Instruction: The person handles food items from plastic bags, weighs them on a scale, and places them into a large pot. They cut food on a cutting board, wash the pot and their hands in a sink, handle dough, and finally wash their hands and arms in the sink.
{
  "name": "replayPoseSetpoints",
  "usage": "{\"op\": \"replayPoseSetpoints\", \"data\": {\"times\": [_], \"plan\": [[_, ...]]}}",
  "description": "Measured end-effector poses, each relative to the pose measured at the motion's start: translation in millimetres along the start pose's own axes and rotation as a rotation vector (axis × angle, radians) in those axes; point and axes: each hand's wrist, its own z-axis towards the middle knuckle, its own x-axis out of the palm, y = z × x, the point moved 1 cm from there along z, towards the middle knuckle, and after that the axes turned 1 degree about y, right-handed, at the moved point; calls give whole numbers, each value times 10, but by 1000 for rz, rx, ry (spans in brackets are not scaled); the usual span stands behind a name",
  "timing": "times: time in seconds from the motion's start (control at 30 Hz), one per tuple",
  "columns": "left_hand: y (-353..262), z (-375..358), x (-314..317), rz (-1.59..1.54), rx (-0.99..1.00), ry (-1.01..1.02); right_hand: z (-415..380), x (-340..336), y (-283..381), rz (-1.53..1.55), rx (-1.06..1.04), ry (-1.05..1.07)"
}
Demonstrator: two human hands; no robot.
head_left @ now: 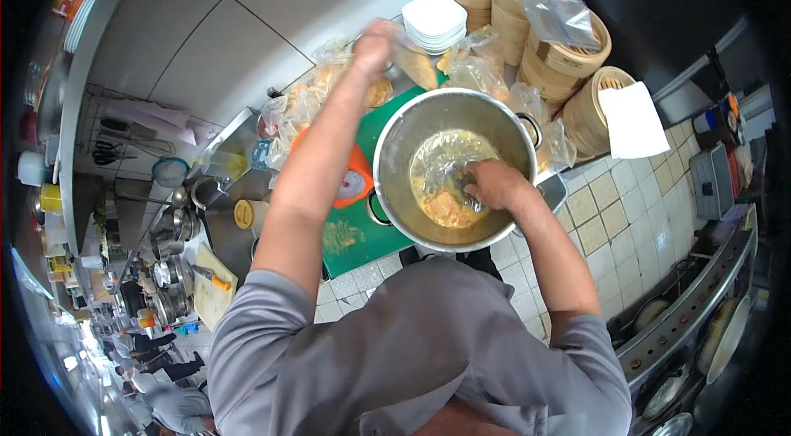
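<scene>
A large steel stockpot [387,180] stands in front of me, with yellowish liquid and orange-tan chunks [447,210] at its bottom. My right hand [497,184] reaches into it, fingers curled on a crumpled clear plastic bag [445,162] lying over the food. Beyond the pot's far left rim, my left hand [376,47] is closed on a plastic bag of tan powder or food [414,65]; motion blurs both. Under the pot lies a green cutting board [342,242], and an orange kitchen scale [354,176] stands to its left.
Bamboo steamers [560,65] are stacked at the back right, next to white square plates [434,14]. Filled plastic bags [482,69] crowd the pot's far side. A knife [212,277] rests on a pale board [216,300] at left. People [169,399] stand far off, lower left.
</scene>
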Motion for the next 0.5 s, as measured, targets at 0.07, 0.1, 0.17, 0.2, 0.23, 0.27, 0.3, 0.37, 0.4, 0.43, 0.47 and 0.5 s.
{"op": "replayPoseSetpoints", "data": {"times": [0.07,0.1,0.17,0.2,0.23,0.27,0.3,0.37,0.4,0.43,0.47,0.5], "plan": [[397,186,70,67,-4,125,18,5,6,-4,-8,3],[493,167,64,464,236,50,19,6,-15,0,-7,4],[473,-56,-54,872,189,-259,67,68,-88,-20,-3,1],[295,-271,-254,870,-92,-486,91,74,-104,-24,7,20],[287,-378,-380,954,-286,-463,95,80,-112,-26,19,39],[307,-451,-521,1033,-486,-436,78,78,-107,-18,26,37],[627,-350,-679,1107,-494,-320,70,37,-85,-12,17,29],[988,-135,-970,1177,-505,-208,53,-23,-33,-9,4,24],[989,-68,-1053,919,-376,-143,28,-47,-14,-6,3,23],[1024,-63,-1123,659,-251,-84,11,-58,5,-4,0,26],[1054,-160,-1182,226,-209,-157,-1,-51,7,-14,-5,35],[930,-355,-1224,27,-141,-209,0,-41,-3,0,-25,22]]}}
